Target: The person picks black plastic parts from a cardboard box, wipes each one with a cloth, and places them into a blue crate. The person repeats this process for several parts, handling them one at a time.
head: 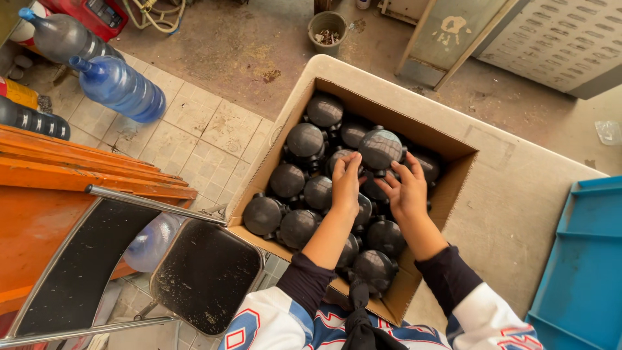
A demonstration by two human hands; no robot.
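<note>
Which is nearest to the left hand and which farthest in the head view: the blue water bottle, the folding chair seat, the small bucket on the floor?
From the left hand, inside the cardboard box:
1. Folding chair seat, lower left, beside the box.
2. Small bucket, top centre, on the floor past the table.
3. Blue water bottle, far upper left, on the tiles.

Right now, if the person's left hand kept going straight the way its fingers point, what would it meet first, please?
The left hand points up-picture, fingertips already at the black round part that both hands reach for. That part comes first; beyond it lie more black parts, then the cardboard box wall. Depth is hard to judge.
</note>
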